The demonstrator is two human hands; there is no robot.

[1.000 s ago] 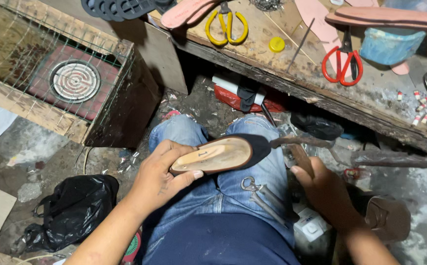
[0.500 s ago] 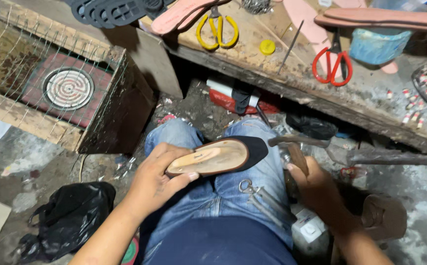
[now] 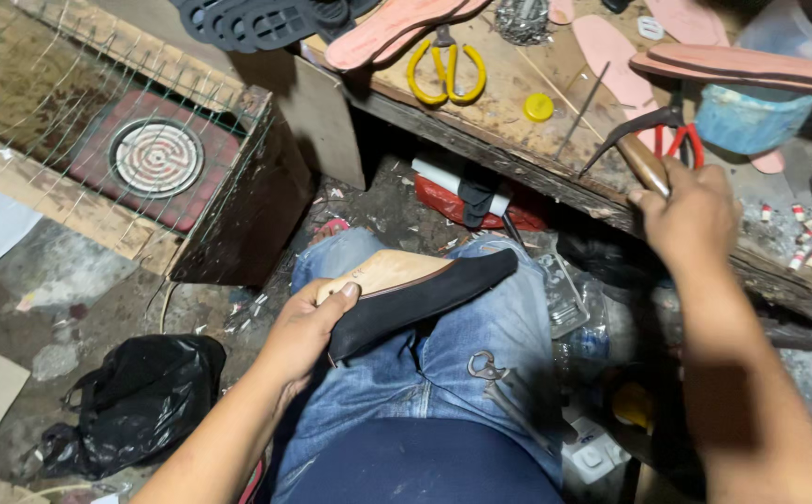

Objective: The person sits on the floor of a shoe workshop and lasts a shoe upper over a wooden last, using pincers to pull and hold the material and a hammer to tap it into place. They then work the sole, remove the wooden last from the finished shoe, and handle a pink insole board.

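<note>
Head view: your left hand (image 3: 305,329) is wrapped around the heel end of the black shoe on its wooden last (image 3: 415,291), resting on your lap, toe pointing to 2 o'clock. At 1 o'clock, your right hand (image 3: 695,219) is closed around a hammer (image 3: 632,149) over the workbench (image 3: 508,140).

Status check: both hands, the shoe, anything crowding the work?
Left hand grips black shoe on wooden last, resting on lap. Right hand raised, holds hammer over workbench. Pincers lie on thigh beside shoe.
</note>
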